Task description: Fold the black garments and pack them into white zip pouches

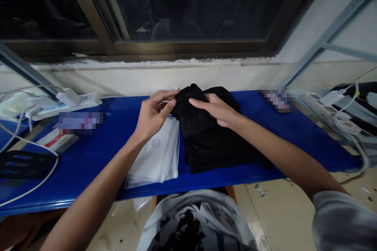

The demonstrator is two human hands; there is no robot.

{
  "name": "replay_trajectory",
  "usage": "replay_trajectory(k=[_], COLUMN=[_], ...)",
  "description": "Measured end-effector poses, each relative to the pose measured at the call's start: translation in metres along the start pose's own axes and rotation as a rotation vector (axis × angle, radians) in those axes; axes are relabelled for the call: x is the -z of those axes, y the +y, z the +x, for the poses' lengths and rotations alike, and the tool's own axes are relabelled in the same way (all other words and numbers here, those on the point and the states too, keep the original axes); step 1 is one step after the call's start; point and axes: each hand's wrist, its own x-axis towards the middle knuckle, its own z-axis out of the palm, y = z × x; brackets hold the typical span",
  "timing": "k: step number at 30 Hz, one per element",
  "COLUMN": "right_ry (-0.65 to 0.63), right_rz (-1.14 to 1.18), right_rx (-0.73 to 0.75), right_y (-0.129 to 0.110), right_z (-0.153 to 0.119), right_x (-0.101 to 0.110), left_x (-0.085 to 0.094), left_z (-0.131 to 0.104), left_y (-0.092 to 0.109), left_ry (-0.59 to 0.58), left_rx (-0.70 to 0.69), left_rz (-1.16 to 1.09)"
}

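Black folded cloth [197,121], perhaps a garment, is held up slightly over the blue table in front of me. My left hand [154,111] pinches its left edge between thumb and fingers. On its right side, my right hand [218,110] grips it with the thumb on top and the fingers tucked behind. More black fabric [224,149] lies beneath and to the right, and I cannot tell whether it is one piece with the part I hold. Under my left hand, a stack of white translucent zip bags [159,153] rests on the table.
The blue table [112,145] stands against a wall below a dark window. At left are a power strip [67,106] with cables, a small box [59,140] and a black slotted object [26,164]. A flat packet [278,101] and another power strip [318,110] are at right.
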Motion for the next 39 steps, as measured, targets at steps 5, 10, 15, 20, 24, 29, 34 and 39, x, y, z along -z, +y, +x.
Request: replay_trajectory(k=[5,10,15,20,24,29,34,39], right_ry=[0.152,0.189,0.199,0.211,0.056,-0.021,-0.023,-0.123], right_rz=[0.151,0.212,0.217,0.240,0.229,0.153,0.255,-0.005], right_rx=[-0.012,-0.044,-0.074,-0.099,-0.096,-0.021,0.015,0.140], right_y=[-0.011,-0.012,-0.012,-0.010,-0.008,-0.014,-0.023,-0.027], right_z=[0.003,0.006,0.007,0.007,0.005,0.002,-0.009,-0.020], right_x=[0.010,0.013,0.014,0.013,0.012,0.015,0.009,0.003], left_x=[0.008,0.011,0.017,0.028,0.052,0.063,0.021,-0.017], left_z=[0.002,0.000,-0.007,-0.007,0.003,0.011,-0.007,-0.024], left_y=[0.000,-0.001,-0.006,-0.006,0.010,0.025,0.022,0.024], left_ry=[-0.019,-0.428,-0.864,-0.815,-0.449,0.011,0.032,-0.077], left_rx=[0.117,0.193,0.410,0.462,0.300,0.056,0.003,-0.094], left_rz=[0.216,0.528,0.630,0.456,0.321,0.383,0.492,0.539])
